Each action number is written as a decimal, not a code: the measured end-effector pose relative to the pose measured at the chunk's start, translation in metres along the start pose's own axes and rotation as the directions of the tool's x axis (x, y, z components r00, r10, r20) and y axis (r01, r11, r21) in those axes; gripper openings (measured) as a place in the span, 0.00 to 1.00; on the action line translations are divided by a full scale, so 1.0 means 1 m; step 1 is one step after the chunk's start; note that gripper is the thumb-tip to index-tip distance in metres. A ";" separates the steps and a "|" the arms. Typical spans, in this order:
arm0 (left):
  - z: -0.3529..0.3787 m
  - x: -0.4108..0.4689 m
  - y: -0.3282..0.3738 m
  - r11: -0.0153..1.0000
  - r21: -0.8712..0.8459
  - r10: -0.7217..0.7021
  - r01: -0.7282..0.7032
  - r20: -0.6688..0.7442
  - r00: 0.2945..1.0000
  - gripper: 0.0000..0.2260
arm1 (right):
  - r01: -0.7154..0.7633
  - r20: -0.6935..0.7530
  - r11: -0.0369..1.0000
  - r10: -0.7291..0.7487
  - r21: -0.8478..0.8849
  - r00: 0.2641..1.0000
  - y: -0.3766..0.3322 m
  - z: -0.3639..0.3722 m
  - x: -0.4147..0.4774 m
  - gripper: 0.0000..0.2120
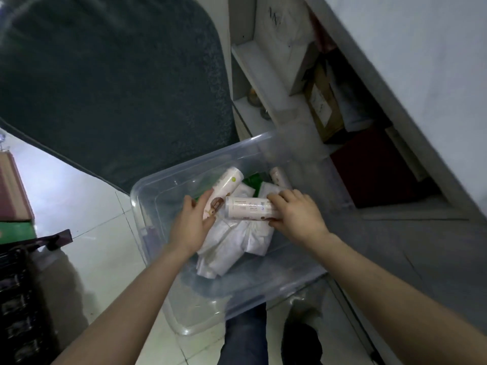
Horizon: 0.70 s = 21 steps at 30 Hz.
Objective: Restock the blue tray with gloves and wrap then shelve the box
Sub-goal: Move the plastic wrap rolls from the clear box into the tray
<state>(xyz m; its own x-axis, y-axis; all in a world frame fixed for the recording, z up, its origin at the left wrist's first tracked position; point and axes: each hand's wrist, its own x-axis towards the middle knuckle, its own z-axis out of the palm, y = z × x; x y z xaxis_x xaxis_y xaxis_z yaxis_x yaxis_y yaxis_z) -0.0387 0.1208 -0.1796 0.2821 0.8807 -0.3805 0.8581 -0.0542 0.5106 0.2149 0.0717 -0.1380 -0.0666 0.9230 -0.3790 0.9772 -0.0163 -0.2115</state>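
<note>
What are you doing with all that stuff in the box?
A person is reaching both hands into a clear plastic box. The right hand grips one end of a roll lying sideways, and the left hand rests on another roll beside it. White packets lie underneath, with a third roll at the back. An open cupboard stands beside the box. No blue tray is in view.

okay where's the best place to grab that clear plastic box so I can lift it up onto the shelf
Probably by the rim of the clear plastic box on its two long sides, one hand coming in from each side. The rim flares outward, giving a grip, and both the left hand and right hand are busy with rolls now.
</note>
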 end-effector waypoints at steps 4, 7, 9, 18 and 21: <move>-0.051 -0.027 0.034 0.991 -0.119 0.059 -0.069 -0.082 0.995 0.26 | 0.073 -0.134 0.997 -0.075 -0.018 0.988 -0.013 -0.040 -0.037 0.29; -0.092 -0.052 0.059 0.986 -0.077 0.139 -0.151 -0.143 0.980 0.27 | 0.120 -0.234 0.991 -0.129 -0.050 0.964 -0.023 -0.070 -0.071 0.28; -0.116 -0.073 0.079 0.981 -0.017 0.187 -0.193 -0.184 0.965 0.27 | 0.136 -0.300 0.987 -0.154 -0.079 0.941 -0.027 -0.094 -0.097 0.28; -0.174 -0.190 0.189 0.872 0.182 0.489 -0.455 -0.263 0.831 0.26 | 0.096 -0.566 0.986 -0.159 -0.139 0.809 -0.007 -0.192 -0.259 0.27; -0.174 -0.218 0.237 0.804 0.179 0.593 -0.567 -0.303 0.746 0.27 | 0.028 -0.614 0.992 -0.099 -0.124 0.783 0.013 -0.211 -0.325 0.26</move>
<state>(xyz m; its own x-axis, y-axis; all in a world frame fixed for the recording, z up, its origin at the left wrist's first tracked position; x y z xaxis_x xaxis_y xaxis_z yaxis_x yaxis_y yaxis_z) 0.0284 -0.0018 0.1586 0.5894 0.7671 0.2531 0.6070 -0.6274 0.4879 0.2914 -0.1470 0.1728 -0.0252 0.9605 0.2771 0.9925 0.0573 -0.1084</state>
